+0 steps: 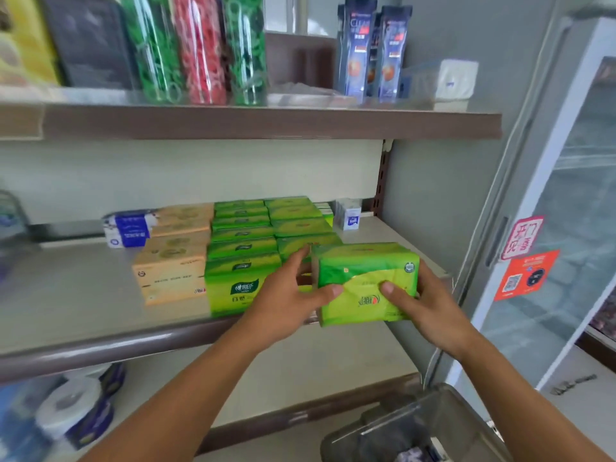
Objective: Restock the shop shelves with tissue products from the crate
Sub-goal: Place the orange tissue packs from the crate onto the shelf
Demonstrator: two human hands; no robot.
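Hands grip one green plastic-wrapped tissue pack [365,281] right of centre: left hand [290,301] and right hand [430,311] fingers curled round it; pack sits at the grey shelf [83,295] edge beside green rows [243,248].

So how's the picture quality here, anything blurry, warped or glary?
Head view: the green tissue pack and both hands are fairly sharp; the upper shelf and the rubber band bags are smeared by blur; wide-angle bending curves the fridge door; lighting is even, with soft reflections on its glass.

Middle shelf [83,295] — green [241,248], tan tissue packs [173,261] — stocked.
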